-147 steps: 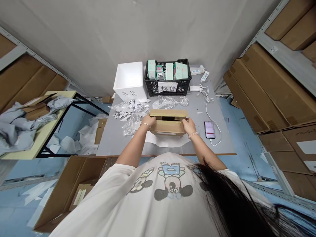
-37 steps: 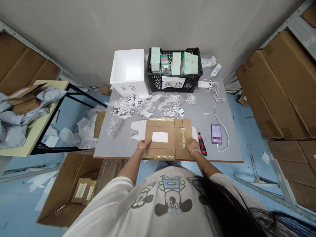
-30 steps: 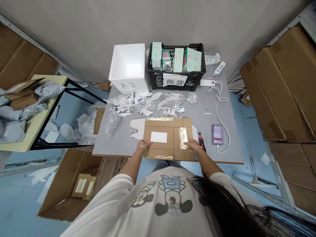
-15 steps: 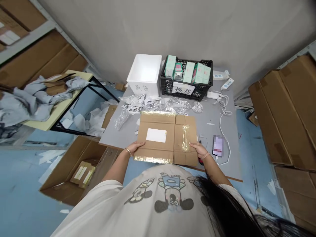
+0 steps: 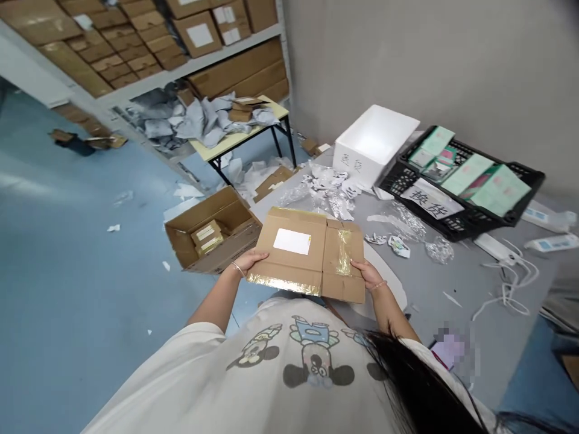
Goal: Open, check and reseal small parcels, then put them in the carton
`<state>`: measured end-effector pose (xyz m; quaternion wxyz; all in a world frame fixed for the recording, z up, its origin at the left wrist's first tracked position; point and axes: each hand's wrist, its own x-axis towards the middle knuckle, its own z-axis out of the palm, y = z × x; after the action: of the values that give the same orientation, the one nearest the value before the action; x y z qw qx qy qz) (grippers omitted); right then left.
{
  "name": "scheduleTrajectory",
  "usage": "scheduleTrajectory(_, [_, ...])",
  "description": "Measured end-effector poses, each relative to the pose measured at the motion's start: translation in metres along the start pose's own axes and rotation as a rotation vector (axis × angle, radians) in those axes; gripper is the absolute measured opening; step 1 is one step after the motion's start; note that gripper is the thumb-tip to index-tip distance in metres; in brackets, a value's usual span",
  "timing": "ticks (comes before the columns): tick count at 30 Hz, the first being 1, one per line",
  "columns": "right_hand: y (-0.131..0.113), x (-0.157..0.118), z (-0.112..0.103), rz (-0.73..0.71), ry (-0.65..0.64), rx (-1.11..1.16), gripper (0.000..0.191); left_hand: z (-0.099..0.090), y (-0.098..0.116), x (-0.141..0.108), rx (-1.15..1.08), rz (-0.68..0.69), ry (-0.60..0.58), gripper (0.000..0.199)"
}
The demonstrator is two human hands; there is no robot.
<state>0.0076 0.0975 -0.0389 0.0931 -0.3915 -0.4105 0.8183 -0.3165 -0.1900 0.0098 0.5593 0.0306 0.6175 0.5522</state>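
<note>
A flattened cardboard box (image 5: 294, 262) with a white label and strips of shiny tape is held up in front of my body, near the table's edge. My left hand (image 5: 251, 261) grips its left edge, thumb on top. At the right edge, my right hand (image 5: 368, 274) closes on the cardboard with the thumb over the face; the other fingers are hidden beneath. Below and left on the floor is an open carton (image 5: 217, 262) with flattened cardboard pieces (image 5: 208, 236) inside it.
The grey table (image 5: 452, 283) carries a white foam box (image 5: 362, 163), a black crate (image 5: 452, 223) of green-white boxes, crumpled plastic (image 5: 332, 187), cables (image 5: 513, 289) and a blurred phone (image 5: 447, 349). A yellow side table (image 5: 217, 147) holds grey parcels (image 5: 199, 123). Boxed shelves (image 5: 136, 84) stand behind.
My view and body have turned left, so the table and crate now lie to the right. The flattened box has come along in both hands, over the table's left side.
</note>
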Motion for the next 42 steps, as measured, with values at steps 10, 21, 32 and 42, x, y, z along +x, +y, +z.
scheduleTrajectory(10, [-0.086,0.107,0.142,-0.073,-0.220,-0.126,0.045,-0.109,0.034,-0.030,-0.152,0.319,0.311,0.072])
scheduleTrajectory(21, [-0.128,0.269,0.344,-0.303,-0.121,0.569,0.062,-0.245,0.172,0.162,-0.381,0.299,0.324,0.059])
scheduleTrajectory(32, [-0.115,0.394,0.427,-0.224,0.229,0.476,0.024,-0.233,0.214,0.272,-0.519,0.156,0.141,0.050])
scheduleTrajectory(42, [-0.118,0.418,0.381,-0.043,0.424,0.217,0.025,-0.286,0.198,0.291,-0.482,-0.335,0.042,0.021])
